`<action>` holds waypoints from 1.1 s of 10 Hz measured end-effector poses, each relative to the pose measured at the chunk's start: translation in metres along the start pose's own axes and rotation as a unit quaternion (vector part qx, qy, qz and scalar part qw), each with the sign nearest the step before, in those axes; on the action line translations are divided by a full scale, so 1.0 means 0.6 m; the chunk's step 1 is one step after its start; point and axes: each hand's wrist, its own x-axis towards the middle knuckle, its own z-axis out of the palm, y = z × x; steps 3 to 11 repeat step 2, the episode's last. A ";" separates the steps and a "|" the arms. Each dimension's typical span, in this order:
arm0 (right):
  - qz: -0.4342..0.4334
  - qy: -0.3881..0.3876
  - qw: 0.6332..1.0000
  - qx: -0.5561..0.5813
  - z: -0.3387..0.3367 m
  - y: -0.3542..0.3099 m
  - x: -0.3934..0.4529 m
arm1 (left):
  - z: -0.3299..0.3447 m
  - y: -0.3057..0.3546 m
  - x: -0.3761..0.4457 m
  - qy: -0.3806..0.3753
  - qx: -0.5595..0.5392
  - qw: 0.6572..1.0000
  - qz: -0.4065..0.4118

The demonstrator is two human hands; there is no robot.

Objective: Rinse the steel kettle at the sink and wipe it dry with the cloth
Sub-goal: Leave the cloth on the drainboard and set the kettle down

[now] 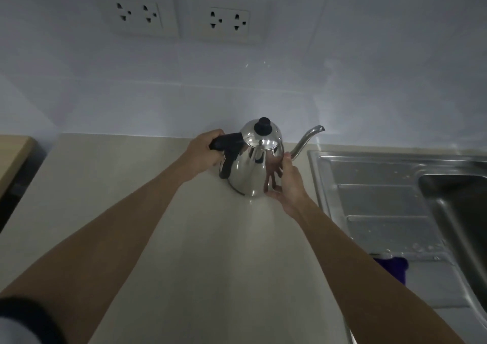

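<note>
The steel kettle [254, 163] stands upright on the pale counter [147, 212] near the back wall. It has a black lid knob, a black handle on its left and a thin curved spout pointing right. My left hand [204, 150] is closed around the black handle. My right hand [287, 183] lies flat against the kettle's right side, just under the spout. The steel sink [453, 212] is to the right, its ribbed draining board nearest the kettle. A purple cloth [395, 266] lies on the draining board's near part, partly hidden by my right forearm.
Two double wall sockets [181, 18] sit on the tiled wall above the kettle. A wooden board or shelf edge [13, 154] juts in at the far left. Water drops speckle the draining board.
</note>
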 end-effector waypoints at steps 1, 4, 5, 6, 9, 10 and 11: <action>-0.002 0.003 1.000 0.018 0.004 0.003 0.002 | 0.002 -0.010 0.008 0.007 0.015 1.000 0.020; -0.011 -0.001 1.000 0.000 0.006 0.007 -0.002 | 0.005 -0.016 0.010 0.020 0.066 0.997 0.030; -0.011 -0.001 1.000 0.000 0.006 0.007 -0.002 | 0.005 -0.016 0.010 0.020 0.066 0.997 0.030; -0.011 -0.001 1.000 0.000 0.006 0.007 -0.002 | 0.005 -0.016 0.010 0.020 0.066 0.997 0.030; -0.011 -0.001 1.000 0.000 0.006 0.007 -0.002 | 0.005 -0.016 0.010 0.020 0.066 0.997 0.030; -0.011 -0.001 1.000 0.000 0.006 0.007 -0.002 | 0.005 -0.016 0.010 0.020 0.066 0.997 0.030; -0.011 -0.001 1.000 0.000 0.006 0.007 -0.002 | 0.005 -0.016 0.010 0.020 0.066 0.997 0.030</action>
